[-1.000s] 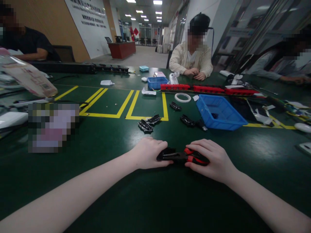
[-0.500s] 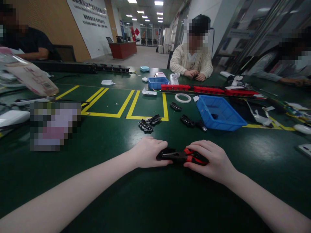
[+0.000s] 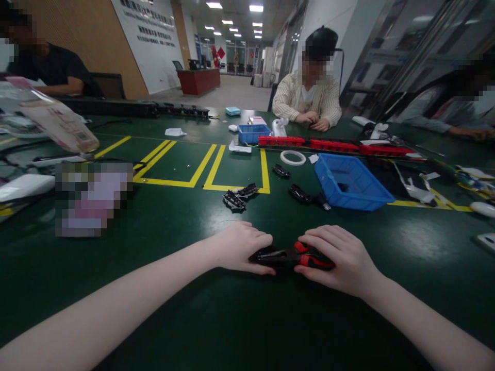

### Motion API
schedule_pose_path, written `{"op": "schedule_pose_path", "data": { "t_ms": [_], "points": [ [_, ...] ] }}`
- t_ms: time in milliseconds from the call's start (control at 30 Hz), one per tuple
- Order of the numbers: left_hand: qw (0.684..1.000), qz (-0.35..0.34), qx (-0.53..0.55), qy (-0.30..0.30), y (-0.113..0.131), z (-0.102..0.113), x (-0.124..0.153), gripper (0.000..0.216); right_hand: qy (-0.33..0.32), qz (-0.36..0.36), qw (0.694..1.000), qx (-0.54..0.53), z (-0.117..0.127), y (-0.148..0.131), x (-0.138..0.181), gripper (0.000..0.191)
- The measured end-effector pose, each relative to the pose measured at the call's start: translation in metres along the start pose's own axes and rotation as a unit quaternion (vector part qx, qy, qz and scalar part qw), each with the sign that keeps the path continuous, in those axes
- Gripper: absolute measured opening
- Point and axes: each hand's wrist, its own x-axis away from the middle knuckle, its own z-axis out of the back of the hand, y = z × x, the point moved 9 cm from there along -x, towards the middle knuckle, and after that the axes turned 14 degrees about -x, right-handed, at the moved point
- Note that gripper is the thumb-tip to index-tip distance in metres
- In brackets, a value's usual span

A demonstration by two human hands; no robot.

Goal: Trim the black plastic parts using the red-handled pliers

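Note:
My right hand (image 3: 340,257) is closed around the red and black handles of a pair of pliers (image 3: 288,257), whose dark jaws point left. My left hand (image 3: 242,250) pinches a small black plastic part (image 3: 258,254) by its edge, thumb below and fingers above. The plier jaws lie over or against that part; whether they bite on it I cannot tell. Beyond my hands, two similar black parts with silvery edges (image 3: 234,200) rest together on the green table (image 3: 185,319). More black pieces (image 3: 299,193) lie beside a blue bin (image 3: 351,183).
A roll of white tape (image 3: 293,157), a smaller blue bin (image 3: 253,134) and a row of red strips (image 3: 328,144) stand farther back. Left are a tilted bag (image 3: 58,121) and a blurred-out item (image 3: 96,201). A person in a cream cardigan (image 3: 307,98) sits opposite.
The whole view has shifted slightly right. Both hands keep their holds on the pliers and the black part, and the plier handles look a little differently angled.

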Motion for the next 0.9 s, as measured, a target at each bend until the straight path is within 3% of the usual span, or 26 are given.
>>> {"op": "schedule_pose_path", "data": {
  "t_ms": [900],
  "points": [
    [1.0, 0.01, -0.004, -0.014, -0.0007, -0.001, -0.0007, 0.038, -0.009, -0.024, 0.999, -0.047, -0.0034, 0.0098, 0.0028, 0.038]
  ]
}}
